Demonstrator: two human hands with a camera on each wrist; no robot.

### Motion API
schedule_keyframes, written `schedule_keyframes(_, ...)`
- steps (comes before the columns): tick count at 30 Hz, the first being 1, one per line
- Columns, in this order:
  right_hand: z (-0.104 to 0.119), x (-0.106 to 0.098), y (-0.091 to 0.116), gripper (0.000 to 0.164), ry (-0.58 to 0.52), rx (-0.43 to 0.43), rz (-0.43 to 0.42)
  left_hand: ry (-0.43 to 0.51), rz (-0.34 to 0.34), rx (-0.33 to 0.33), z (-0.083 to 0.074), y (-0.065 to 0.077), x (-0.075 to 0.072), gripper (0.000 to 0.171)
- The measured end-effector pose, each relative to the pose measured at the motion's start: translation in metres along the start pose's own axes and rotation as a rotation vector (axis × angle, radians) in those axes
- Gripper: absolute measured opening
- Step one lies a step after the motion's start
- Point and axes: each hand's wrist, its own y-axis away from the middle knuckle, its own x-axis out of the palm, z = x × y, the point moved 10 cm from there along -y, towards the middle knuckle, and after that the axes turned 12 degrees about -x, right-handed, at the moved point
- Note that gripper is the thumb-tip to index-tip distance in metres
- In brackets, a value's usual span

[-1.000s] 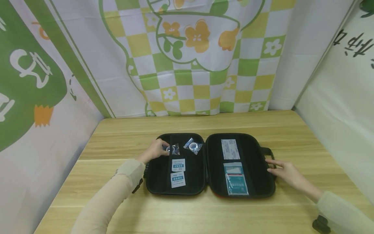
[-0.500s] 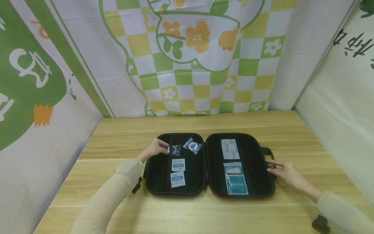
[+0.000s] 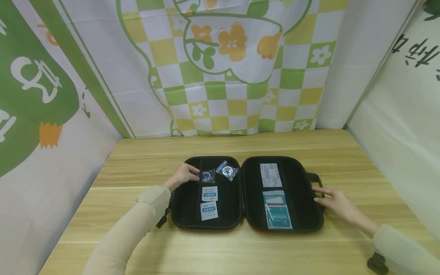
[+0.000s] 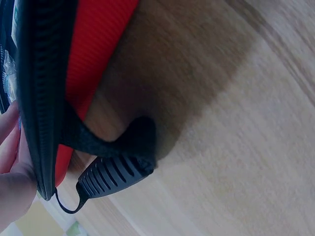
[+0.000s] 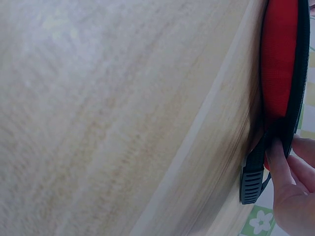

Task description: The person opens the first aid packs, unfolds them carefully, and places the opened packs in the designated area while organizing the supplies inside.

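Observation:
A zip case [image 3: 228,210], black inside and red outside, lies unfolded on the table. My left hand [image 3: 183,174] reaches over its left rim and pinches the edge of a clear-wrapped tape roll [image 3: 207,176] at the dark elastic band [image 3: 201,194]. Past the rim in the left wrist view, the fingertips of this hand [image 4: 15,182] are partly hidden. My right hand [image 3: 338,202] grips the right rim beside the carry handle [image 5: 252,182]. Another wrapped tape roll [image 3: 227,171] lies near the hinge. Two small white-and-blue packets [image 3: 209,194] sit below the first roll along the band.
In the right half of the case lie a white printed packet [image 3: 270,175] and a teal packet in clear plastic [image 3: 277,210]. A wooden table [image 3: 220,252] carries the case. Patterned cloth [image 3: 227,91] hangs behind, and pale walls stand at both sides.
The wrapped tape roll at my left hand has slid a little to the right, and more of it shows beyond the band. My right hand stays at the case rim.

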Motion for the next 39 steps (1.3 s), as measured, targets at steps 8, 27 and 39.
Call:
schedule_keyframes(8, 0.002, 0.000, 0.000, 0.043, -0.003, -0.003, 0.001, 0.042, 0.025, -0.008, 0.000, -0.003, 0.006, 0.023)
schedule_keyframes(27, -0.001, 0.001, 0.000, 0.042, 0.001, -0.007, -0.016, 0.161, 0.118, -0.087, 0.006, -0.005, 0.019, 0.022)
schedule_keyframes(39, 0.000, 0.001, 0.001, 0.043, -0.014, 0.009, -0.004, 0.271, 0.141, -0.091, -0.010, 0.016, 0.013, 0.020)
